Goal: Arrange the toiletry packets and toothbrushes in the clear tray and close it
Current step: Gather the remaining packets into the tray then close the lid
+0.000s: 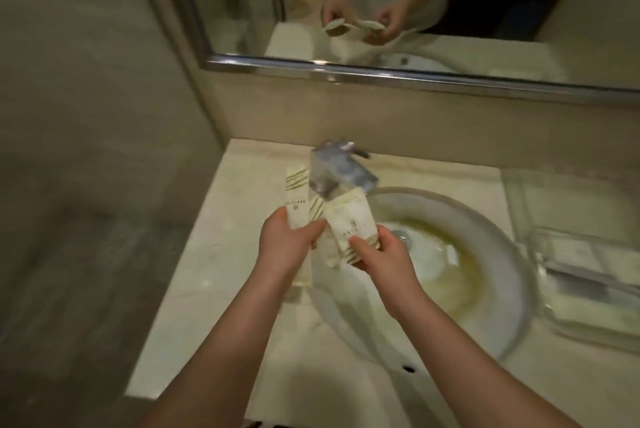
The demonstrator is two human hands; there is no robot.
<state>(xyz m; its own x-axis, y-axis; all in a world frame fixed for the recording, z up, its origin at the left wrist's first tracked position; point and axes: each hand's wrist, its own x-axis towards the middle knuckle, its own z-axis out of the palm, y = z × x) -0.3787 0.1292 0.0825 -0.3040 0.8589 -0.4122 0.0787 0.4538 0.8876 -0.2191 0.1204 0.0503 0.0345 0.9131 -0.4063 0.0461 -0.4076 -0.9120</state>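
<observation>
Beside the sink (512, 292), both hands (332, 247) grip packets (349, 223) below the faucet (341, 171).

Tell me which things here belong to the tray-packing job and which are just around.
Job:
left hand holding tall packet
right hand holding wide packet
clear tray, right of the basin

Just around:
faucet
sink
mirror

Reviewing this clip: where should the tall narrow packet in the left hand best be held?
By its lower end, from the left, as the left hand does now: the tall narrow packet stands upright, top free, with the squarer packet crowding its right.
</observation>
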